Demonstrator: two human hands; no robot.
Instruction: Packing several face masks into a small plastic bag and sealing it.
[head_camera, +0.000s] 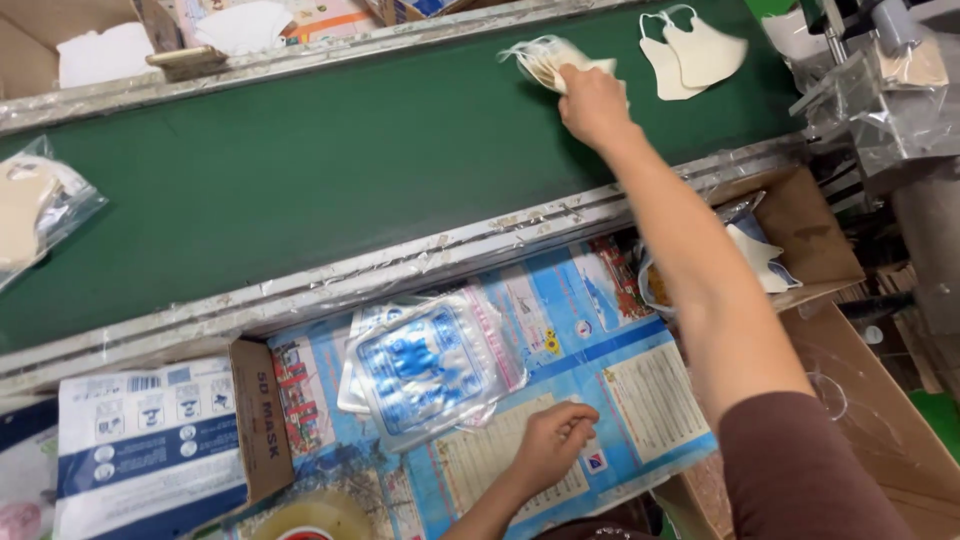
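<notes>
Already clamped in the right hand (592, 100) far out over the green belt (300, 180): a bunch of white masks (545, 60) fanned leftward beyond the fingertips; nearer, left hand (552, 440) loosely curled, empty, just right of the plastic pouches (425, 365).

Right hand (592, 100) outstretched, fingers clenched, left hand (555, 440) curled low

The right hand (592, 103) covers part of the bunch of white fabric face masks (543, 58), so their number cannot be told. The clear plastic bag of pale masks (38, 208) is cut by the left edge. The left hand's (551, 443) fingertips curl under, hiding what they pinch.
</notes>
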